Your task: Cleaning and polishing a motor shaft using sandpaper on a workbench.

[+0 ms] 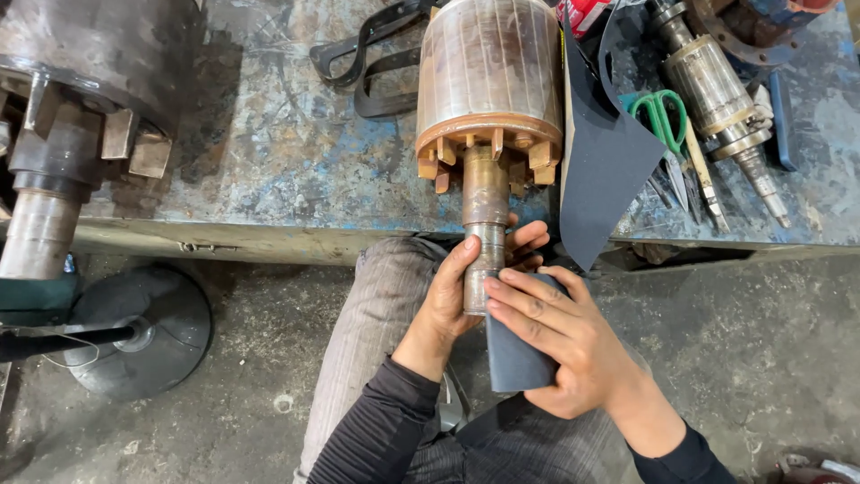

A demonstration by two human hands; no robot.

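Head view. A large motor rotor (488, 76) lay on the workbench (296, 170) at its near edge, its steel shaft (485, 237) projecting past that edge toward the person. The left hand (448, 296) was closed around the shaft's outer end, thumb up along the metal. The right hand (560, 345) pressed a folded dark abrasive sheet (515, 358) against the shaft's tip, fingers wrapped over the sheet; whether the sheet encircled the shaft could not be told from this angle. A larger piece of the same dark sheet (605, 161) hung over the near edge just right of the rotor. Green-handled scissors (661, 116) and a smaller armature (721, 99) lay toward the far right corner. Black straps (376, 63) lay left of the rotor, and a second large rotor (63, 116) overhung the left end.
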